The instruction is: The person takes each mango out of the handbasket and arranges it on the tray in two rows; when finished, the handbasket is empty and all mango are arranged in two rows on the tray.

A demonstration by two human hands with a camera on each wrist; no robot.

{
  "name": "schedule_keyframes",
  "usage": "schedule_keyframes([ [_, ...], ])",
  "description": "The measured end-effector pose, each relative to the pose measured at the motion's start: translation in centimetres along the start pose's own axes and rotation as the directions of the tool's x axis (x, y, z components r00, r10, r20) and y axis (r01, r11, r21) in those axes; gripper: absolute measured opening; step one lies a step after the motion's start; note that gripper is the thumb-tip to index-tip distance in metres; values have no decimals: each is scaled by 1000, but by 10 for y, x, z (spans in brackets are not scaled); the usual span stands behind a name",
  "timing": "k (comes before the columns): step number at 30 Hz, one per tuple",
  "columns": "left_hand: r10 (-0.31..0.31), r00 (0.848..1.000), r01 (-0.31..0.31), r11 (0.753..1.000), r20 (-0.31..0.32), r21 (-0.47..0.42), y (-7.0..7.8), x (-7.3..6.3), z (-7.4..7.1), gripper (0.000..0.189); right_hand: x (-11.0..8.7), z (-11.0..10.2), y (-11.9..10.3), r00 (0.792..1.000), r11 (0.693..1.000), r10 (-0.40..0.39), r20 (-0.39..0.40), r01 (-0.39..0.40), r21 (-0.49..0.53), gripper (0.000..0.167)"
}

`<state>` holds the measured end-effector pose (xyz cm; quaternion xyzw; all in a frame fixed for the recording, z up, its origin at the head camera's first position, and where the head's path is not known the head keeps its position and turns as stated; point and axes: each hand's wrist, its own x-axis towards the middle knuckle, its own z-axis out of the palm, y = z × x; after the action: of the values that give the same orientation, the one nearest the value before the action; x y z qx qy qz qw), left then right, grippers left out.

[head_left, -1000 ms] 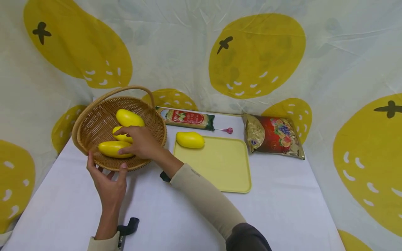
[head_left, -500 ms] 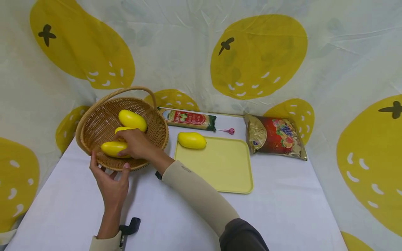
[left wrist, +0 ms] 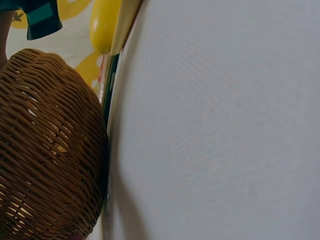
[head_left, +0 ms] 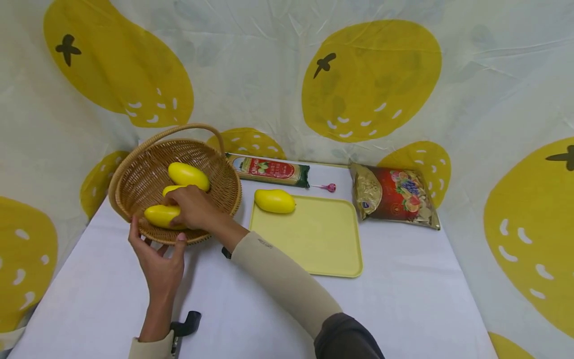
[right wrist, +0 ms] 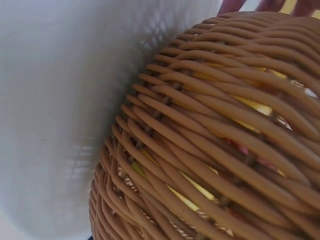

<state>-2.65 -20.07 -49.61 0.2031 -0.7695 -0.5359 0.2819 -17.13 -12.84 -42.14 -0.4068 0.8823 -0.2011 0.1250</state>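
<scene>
In the head view a wicker basket (head_left: 134, 182) with a tall handle leans toward me. Three yellow mangoes lie in it: a rear mango (head_left: 188, 176), a middle mango (head_left: 170, 190) mostly covered by fingers, and a front mango (head_left: 160, 216). My right hand (head_left: 197, 207) reaches over the rim and grips the right end of the front mango between fingers and thumb. My left hand (head_left: 159, 264) holds the basket's near rim from below, thumb at the edge. Both wrist views are largely filled by the basket's woven side (left wrist: 45, 150).
Right of the basket is a yellow tray (head_left: 309, 239) with another mango (head_left: 274, 201) at its far left corner. Behind it lie a long green-and-red packet (head_left: 269, 169) and a pink lollipop (head_left: 330, 187). A red and gold bag (head_left: 394, 194) lies beyond the tray's right side.
My right fingers have closed in around the front mango, with the thumb hidden more. The mangoes in the basket have shifted slightly. My left hand keeps its hold on the rim.
</scene>
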Motion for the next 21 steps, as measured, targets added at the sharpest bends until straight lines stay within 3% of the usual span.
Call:
schedule_keyframes([
  [13, -15, 1000, 15, 1000, -2, 6, -3, 1, -2, 104, -29, -22, 10, 993, 980, 29, -110, -7, 200, 52],
  [21, -21, 1000, 21, 1000, 1, 3, -1, 0, -1, 103, -50, -35, 20, 958, 955, 40, -282, 46, 292, 51],
])
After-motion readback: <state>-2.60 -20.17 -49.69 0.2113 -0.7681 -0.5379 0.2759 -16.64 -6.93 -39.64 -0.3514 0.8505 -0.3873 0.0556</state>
